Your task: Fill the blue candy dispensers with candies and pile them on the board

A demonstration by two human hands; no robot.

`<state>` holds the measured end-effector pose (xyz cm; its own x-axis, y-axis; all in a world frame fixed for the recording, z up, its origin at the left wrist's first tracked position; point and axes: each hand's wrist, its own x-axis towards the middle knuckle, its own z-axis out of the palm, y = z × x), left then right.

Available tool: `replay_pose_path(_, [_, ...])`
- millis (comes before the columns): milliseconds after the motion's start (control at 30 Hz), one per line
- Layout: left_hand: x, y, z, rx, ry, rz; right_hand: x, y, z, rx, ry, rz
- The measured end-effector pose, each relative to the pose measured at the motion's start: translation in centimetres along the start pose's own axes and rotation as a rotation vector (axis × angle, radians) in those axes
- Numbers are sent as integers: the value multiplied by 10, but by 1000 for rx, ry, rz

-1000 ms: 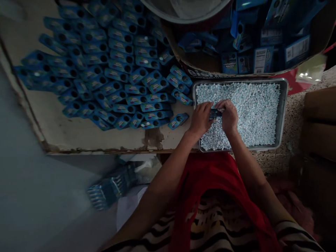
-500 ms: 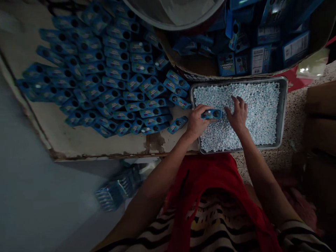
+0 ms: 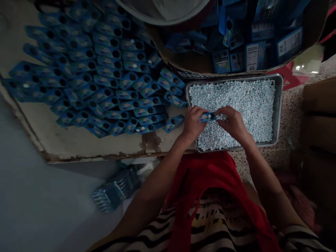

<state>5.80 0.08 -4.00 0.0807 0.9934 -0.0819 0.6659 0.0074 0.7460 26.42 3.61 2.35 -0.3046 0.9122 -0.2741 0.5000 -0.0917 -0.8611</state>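
At the bottom of the frame, seen from above, a person wears a striped shirt (image 3: 210, 227) under a red apron (image 3: 210, 162). Both bare forearms reach up to the centre. The left hand (image 3: 193, 122) pinches a small blue box (image 3: 205, 117) between thumb and fingers, holding it lengthwise over the left part of a metal tray (image 3: 279, 112). The right hand (image 3: 233, 120) curls its thumb and forefinger around the box's right end; whether they grip the box or a few pellets cannot be told. White and pale-blue pellets (image 3: 252, 112) cover the tray's bottom.

The step in hand looks like finger work at that end of the box; the next move calls for a steady left hold and a light, precise right hand.

To the left, many similar blue boxes (image 3: 107, 63), with dark round spots, crowd the tabletop (image 3: 123, 145). Farther off, at upper right, an open carton (image 3: 203, 65) holds more blue packages (image 3: 221, 61).
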Motion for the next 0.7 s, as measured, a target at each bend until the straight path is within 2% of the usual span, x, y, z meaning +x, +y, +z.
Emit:
replay_pose_path(100, [0,3,3,-35,-9,-21,-1,-15,3,-26,-48,13])
replay_pose_path(167, [-1,4,7,-90,3,-42,-2,-13,4,30,-4,32])
replay_pose_path(267, [-6,5,18,-203,91,-108,-12,9,2,268,145,120])
replay_pose_path(367, [-11,8,30,-284,133,-157,-34,44,-7,481,379,345])
replay_pose_path(433, [-12,10,35,-305,121,-156,-51,67,-16,335,472,437])
replay_pose_path(467, [-13,10,35,-310,128,-160,-59,75,-21,171,451,426])
replay_pose_path(567, [-16,14,31,-326,199,-218,-75,84,-35,-325,254,317])
replay_pose_path(633, [-27,19,21,-373,245,-275,-77,79,-42,-478,152,283])
replay_pose_path(700, [-48,24,3,-433,324,-352,-72,70,-48,-521,100,276])
